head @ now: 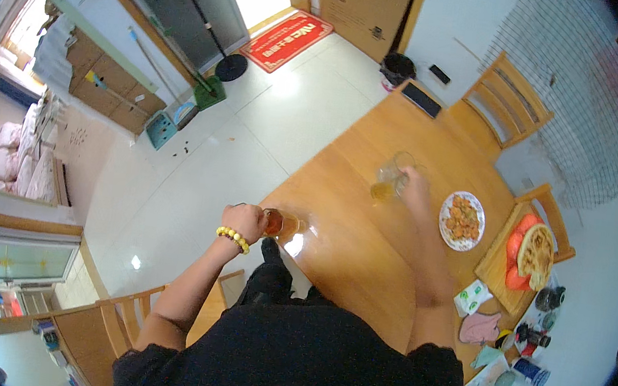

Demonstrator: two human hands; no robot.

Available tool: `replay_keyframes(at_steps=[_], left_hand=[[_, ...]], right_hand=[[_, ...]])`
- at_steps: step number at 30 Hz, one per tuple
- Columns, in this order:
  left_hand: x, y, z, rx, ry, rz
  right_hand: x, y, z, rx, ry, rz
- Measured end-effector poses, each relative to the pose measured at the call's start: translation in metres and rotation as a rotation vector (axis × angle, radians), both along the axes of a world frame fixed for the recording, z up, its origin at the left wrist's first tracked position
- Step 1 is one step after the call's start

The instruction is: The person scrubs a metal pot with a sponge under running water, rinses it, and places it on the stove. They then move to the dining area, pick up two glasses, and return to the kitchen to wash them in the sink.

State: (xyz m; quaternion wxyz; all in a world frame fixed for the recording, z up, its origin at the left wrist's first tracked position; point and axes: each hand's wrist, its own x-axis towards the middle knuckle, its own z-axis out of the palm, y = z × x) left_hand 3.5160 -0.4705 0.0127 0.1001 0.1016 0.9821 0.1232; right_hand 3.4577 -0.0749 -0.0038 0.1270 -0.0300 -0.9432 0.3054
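My left hand (244,223), with a beaded bracelet on the wrist, grips a glass mug (282,224) of reddish-brown drink at the table's left edge. Over the wooden table (352,221), my right hand (415,186) holds a clear glass mug (392,174) with a little yellowish liquid; it is tilted and blurred. Right of that hand lies a plate of orange-brown food (462,220). Farther right, a flatbread (536,253) rests on red-orange material on a wooden board (485,269).
A smartphone (421,100) lies at the table's far corner, near a waste bin (398,68). A tissue pack (472,298), a pink cloth (480,328) and several jars line the right side. Wooden chairs (508,102) stand beside the table.
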Motion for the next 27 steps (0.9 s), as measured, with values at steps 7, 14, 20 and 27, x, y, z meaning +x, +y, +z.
replay_keyframes(at_steps=[7, 14, 20, 27], left_hand=[[-0.049, -0.097, -0.025, 0.039, 0.015, 0.003], [-0.115, -0.216, -0.033, -0.004, 0.042, -0.036], [-0.173, -0.317, -0.055, -0.118, 0.030, -0.017], [-0.249, -0.383, -0.069, -0.118, -0.047, 0.088]], right_hand=[[0.026, -0.054, 0.009, 0.199, -0.108, -0.010], [0.014, -0.131, 0.021, 0.069, -0.183, -0.223], [-0.041, -0.234, 0.043, -0.040, -0.223, -0.283], [-0.142, -0.292, 0.034, -0.112, -0.258, -0.301]])
